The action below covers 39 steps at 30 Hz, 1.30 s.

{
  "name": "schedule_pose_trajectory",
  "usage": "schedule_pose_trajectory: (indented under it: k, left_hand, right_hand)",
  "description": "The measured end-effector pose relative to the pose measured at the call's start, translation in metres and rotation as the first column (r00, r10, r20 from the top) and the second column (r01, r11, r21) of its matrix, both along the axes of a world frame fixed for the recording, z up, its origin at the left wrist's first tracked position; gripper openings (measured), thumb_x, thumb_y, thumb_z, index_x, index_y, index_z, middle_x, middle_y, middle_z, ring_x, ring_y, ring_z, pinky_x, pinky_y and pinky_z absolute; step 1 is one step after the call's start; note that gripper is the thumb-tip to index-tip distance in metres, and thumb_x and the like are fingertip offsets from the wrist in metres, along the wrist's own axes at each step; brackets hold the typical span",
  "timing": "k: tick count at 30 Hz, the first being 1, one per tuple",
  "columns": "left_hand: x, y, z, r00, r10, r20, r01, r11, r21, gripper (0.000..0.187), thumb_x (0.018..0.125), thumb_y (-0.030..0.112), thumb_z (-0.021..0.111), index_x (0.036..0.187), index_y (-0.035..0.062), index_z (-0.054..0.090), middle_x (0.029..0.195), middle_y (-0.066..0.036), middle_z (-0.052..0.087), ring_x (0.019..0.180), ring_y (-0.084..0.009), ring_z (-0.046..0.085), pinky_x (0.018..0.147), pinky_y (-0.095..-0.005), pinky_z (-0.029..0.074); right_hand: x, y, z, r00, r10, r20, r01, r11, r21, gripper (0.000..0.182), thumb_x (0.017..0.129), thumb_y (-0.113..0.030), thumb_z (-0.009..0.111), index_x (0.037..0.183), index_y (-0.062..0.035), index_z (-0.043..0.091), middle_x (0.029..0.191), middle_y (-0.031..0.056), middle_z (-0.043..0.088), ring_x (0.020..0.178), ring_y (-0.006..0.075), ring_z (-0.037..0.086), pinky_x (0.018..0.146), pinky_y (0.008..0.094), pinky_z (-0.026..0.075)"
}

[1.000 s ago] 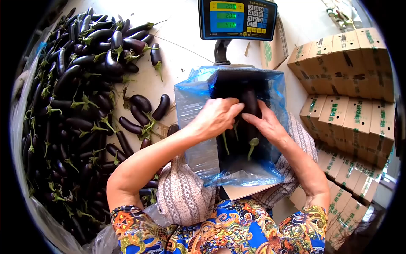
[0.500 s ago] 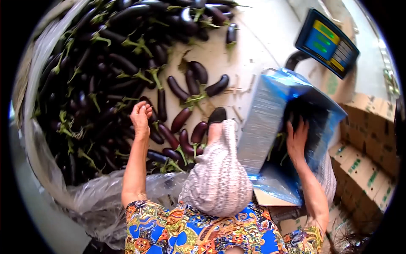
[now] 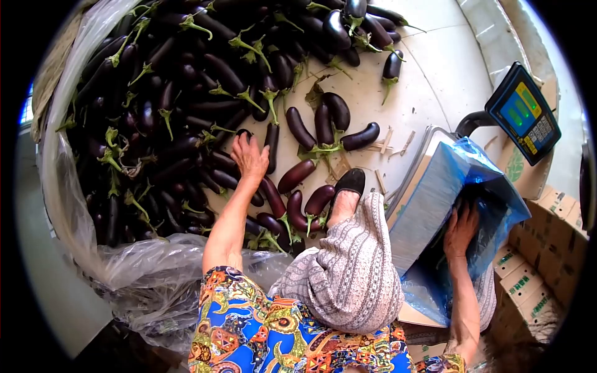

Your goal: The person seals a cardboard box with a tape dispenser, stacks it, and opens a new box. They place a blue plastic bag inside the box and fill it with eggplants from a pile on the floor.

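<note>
My left hand [image 3: 250, 156] reaches down onto the right edge of a large pile of dark eggplants [image 3: 174, 112], its fingers bent over the top end of one eggplant. Inside a box lined with blue plastic [image 3: 410, 205], my right hand [image 3: 461, 230] lies with its fingers spread over the dark contents, which are too shaded to tell apart. Several loose eggplants [image 3: 297, 176] lie on the pale floor between the pile and my shoe.
A scale display [image 3: 523, 113] stands on an arm behind the box. Printed cardboard boxes [image 3: 528, 292] are at the right. Clear plastic sheeting [image 3: 155, 273] borders the pile at left and front. My shoe [image 3: 351, 181] rests among wood scraps and loose eggplants.
The view has shifted, so most things sit further right. My left hand has moved from above the pile down to an eggplant at its edge. My right hand remains in the box.
</note>
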<state>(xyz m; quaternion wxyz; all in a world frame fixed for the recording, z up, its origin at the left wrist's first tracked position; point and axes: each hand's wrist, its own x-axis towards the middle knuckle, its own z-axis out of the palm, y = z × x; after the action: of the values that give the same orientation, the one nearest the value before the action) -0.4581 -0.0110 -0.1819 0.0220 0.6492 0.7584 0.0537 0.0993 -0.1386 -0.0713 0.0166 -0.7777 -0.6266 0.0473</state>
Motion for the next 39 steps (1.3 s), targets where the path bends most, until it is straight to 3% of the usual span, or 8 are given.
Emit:
schedule_pose_trajectory:
  k: [5,7,11,17,20,28,33,39]
  left_hand:
    - [0.007,0.003,-0.061,0.963,-0.112,-0.245,0.091,0.991,-0.096,0.05,0.069,0.041,0.076,0.099,0.0023,0.064,0.118,-0.018,0.057,0.124,-0.0378,0.042,0.1,-0.0521,0.035]
    - [0.034,0.01,-0.019,0.967,-0.129,-0.219,0.079,0.971,-0.225,0.039,0.066,0.037,0.075,0.085,0.0045,0.066,0.09,-0.018,0.066,0.093,-0.0369,0.061,0.074,-0.0502,0.048]
    - [0.025,-0.007,-0.012,0.978,-0.192,0.078,0.198,0.977,-0.075,0.04,0.068,0.031,0.071,0.091,-0.0001,0.059,0.085,-0.023,0.063,0.083,-0.0468,0.059,0.076,-0.057,0.046]
    - [0.023,-0.022,0.063,0.957,0.112,0.267,-0.017,0.942,-0.336,0.044,0.075,0.025,0.071,0.105,-0.0029,0.054,0.096,-0.023,0.064,0.086,-0.0401,0.062,0.08,-0.0463,0.048]
    - [-0.007,-0.02,0.062,0.559,0.477,0.679,-0.21,0.873,-0.44,0.045,0.078,0.021,0.074,0.112,-0.0028,0.055,0.097,-0.01,0.062,0.086,-0.0199,0.058,0.08,-0.0325,0.047]
    - [0.056,-0.029,0.143,0.604,0.192,0.773,0.154,0.924,-0.349,0.053,0.08,0.015,0.07,0.128,0.0,0.054,0.109,-0.01,0.063,0.099,-0.0188,0.059,0.09,-0.0306,0.046]
    - [0.058,-0.02,0.109,0.568,0.394,0.723,0.025,0.87,-0.493,0.041,0.076,0.015,0.068,0.112,-0.0013,0.055,0.088,-0.006,0.06,0.077,-0.017,0.056,0.071,-0.0313,0.047]
    - [0.072,-0.026,0.063,0.561,0.138,0.816,0.042,0.98,-0.195,0.041,0.083,0.022,0.069,0.114,0.0004,0.054,0.093,-0.006,0.061,0.079,-0.0165,0.058,0.072,-0.0285,0.048]
  right_hand:
    - [0.003,0.005,0.004,0.985,-0.061,-0.159,0.051,0.997,-0.065,0.051,0.1,-0.033,0.046,0.139,-0.0002,0.047,0.145,0.0254,0.04,0.133,0.0415,0.038,0.113,0.0459,0.027]
    - [-0.007,0.015,0.024,0.925,-0.25,-0.286,0.217,0.966,-0.142,0.054,0.098,-0.035,0.049,0.136,0.0037,0.047,0.147,0.0281,0.038,0.136,0.0418,0.035,0.115,0.0458,0.025]
    - [-0.015,0.014,0.081,0.947,-0.163,-0.277,0.125,0.981,-0.149,0.045,0.091,-0.022,0.058,0.126,0.0061,0.053,0.13,0.0314,0.05,0.115,0.0481,0.051,0.099,0.0471,0.045]
    - [-0.021,-0.015,0.127,0.921,-0.032,-0.389,-0.043,0.982,-0.183,0.046,0.086,-0.017,0.065,0.124,0.0058,0.053,0.13,0.0302,0.05,0.113,0.0475,0.054,0.097,0.0452,0.047]
    - [-0.019,-0.022,0.127,0.897,-0.078,-0.435,0.063,0.997,-0.048,0.051,0.086,-0.017,0.064,0.129,0.0066,0.049,0.137,0.0319,0.043,0.12,0.0481,0.049,0.103,0.0445,0.043]
    - [-0.007,-0.003,0.163,0.571,-0.342,-0.746,0.187,0.939,-0.287,0.031,0.093,-0.02,0.061,0.114,0.0018,0.064,0.085,0.0184,0.071,0.067,0.019,0.067,0.066,0.0323,0.053]
    - [-0.02,-0.011,0.159,0.642,-0.245,-0.727,0.0,0.948,-0.319,0.033,0.092,-0.019,0.062,0.117,0.0017,0.062,0.094,0.0181,0.071,0.084,0.0236,0.069,0.078,0.0338,0.053]
    - [-0.01,-0.01,0.159,0.552,-0.368,-0.748,0.123,0.924,-0.363,0.031,0.092,-0.019,0.062,0.115,0.002,0.064,0.098,0.0189,0.071,0.088,0.0244,0.069,0.081,0.0343,0.052]
